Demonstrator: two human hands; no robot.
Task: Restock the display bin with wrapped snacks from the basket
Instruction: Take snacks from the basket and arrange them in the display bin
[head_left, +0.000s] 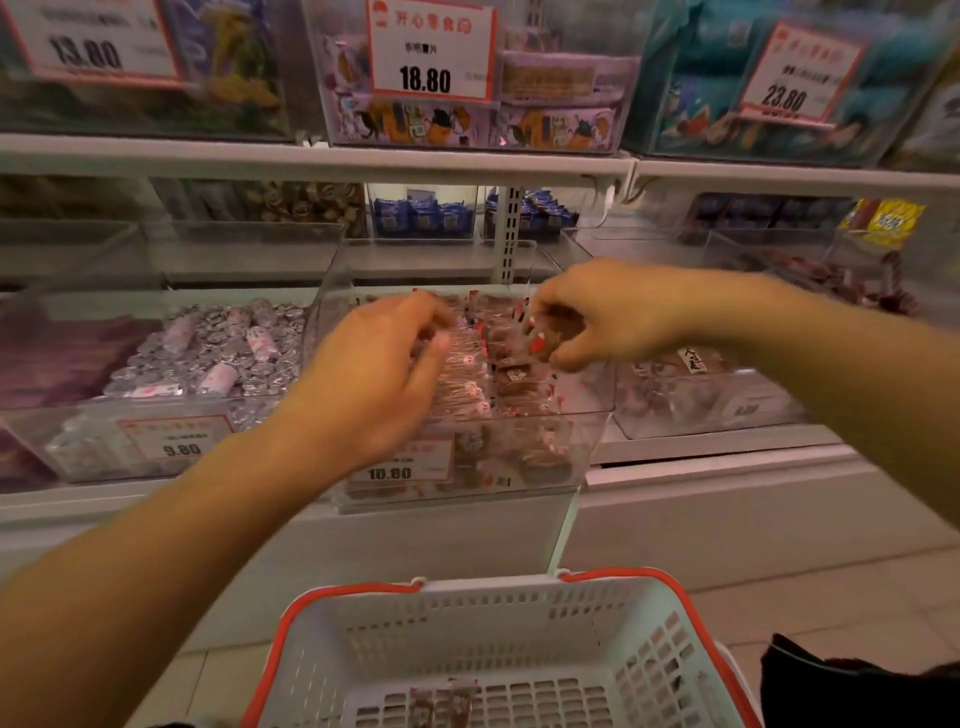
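A clear plastic display bin with a 10.00 price tag stands on the shelf in front of me, holding many brown snacks in clear red-printed wrappers. My left hand reaches into the bin's left side, fingers curled down onto the wrapped snacks; whether it holds one is hidden. My right hand hovers over the bin's right side and pinches a wrapped snack between thumb and fingers. Below, a white basket with a red rim sits low, with two or three wrapped snacks on its bottom.
A bin of silver and pink candies stands to the left, another clear bin of brown snacks to the right. An upper shelf with price-tagged bins overhangs. A dark object lies at bottom right.
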